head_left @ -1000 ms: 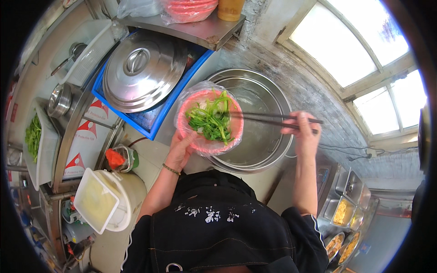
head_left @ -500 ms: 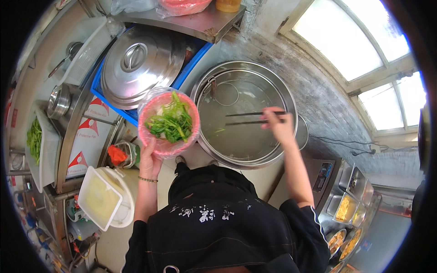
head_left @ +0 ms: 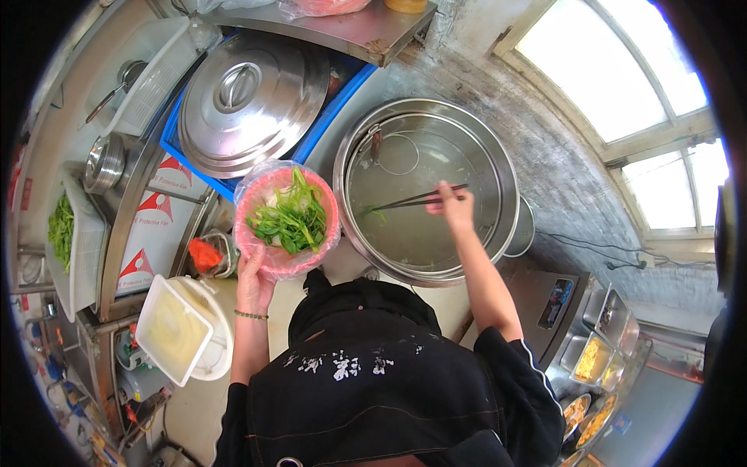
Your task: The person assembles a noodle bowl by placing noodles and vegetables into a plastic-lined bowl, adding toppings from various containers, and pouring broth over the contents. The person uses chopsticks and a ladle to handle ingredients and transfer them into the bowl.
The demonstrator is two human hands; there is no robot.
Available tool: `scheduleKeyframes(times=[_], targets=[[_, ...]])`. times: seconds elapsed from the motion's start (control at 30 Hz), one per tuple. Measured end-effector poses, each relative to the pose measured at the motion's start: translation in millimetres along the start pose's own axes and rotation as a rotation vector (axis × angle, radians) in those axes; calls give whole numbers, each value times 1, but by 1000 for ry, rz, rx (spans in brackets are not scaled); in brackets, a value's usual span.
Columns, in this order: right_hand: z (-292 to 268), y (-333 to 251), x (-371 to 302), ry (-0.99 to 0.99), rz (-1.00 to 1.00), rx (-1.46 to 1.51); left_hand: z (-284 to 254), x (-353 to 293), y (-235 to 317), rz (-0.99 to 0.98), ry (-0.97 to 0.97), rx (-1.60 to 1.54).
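At nine o'clock, my left hand [head_left: 255, 272] curls round a film-lined pink bowl [head_left: 289, 267] of leafy greens [head_left: 288, 222]; at two, my right hand [head_left: 451, 204] pinches slim chopsticks [head_left: 406, 201] over a round metal pot [head_left: 510, 191].

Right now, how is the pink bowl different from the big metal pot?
The pink bowl is small, while the metal pot is much wider. The left hand holds the bowl; no hand holds the pot. The bowl is heaped with leafy greens, but the pot has mostly cloudy liquid. Both are round and open on top.
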State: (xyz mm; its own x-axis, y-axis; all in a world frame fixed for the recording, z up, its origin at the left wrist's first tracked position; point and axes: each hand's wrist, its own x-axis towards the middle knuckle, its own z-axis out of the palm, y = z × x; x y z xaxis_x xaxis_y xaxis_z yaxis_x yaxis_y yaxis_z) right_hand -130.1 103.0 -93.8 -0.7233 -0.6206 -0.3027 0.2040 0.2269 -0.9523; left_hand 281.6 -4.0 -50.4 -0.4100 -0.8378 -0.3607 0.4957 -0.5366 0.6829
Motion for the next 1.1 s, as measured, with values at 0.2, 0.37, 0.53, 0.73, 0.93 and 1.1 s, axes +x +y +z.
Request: scheduleKeyframes(times=[0.2,0.37,0.53,0.73,0.93,1.1], targets=[[-46,-104,-43,105,-167,8,9,19,-13,-87,-20,1],[-60,-192,-102,41,-378,161,29,32,-26,-123,-125,24],[-45,-209,-142,-78,-511,212,68,29,-24,-147,-212,9],[-35,-223,-168,-260,-427,-103,77,24,-31,-130,-284,13],[-18,-217,-179,-204,-518,-140,85,19,-34,-132,-275,-16],[4,-227,-187,-497,-804,-573,95,16,-30,-133,-238,1]])
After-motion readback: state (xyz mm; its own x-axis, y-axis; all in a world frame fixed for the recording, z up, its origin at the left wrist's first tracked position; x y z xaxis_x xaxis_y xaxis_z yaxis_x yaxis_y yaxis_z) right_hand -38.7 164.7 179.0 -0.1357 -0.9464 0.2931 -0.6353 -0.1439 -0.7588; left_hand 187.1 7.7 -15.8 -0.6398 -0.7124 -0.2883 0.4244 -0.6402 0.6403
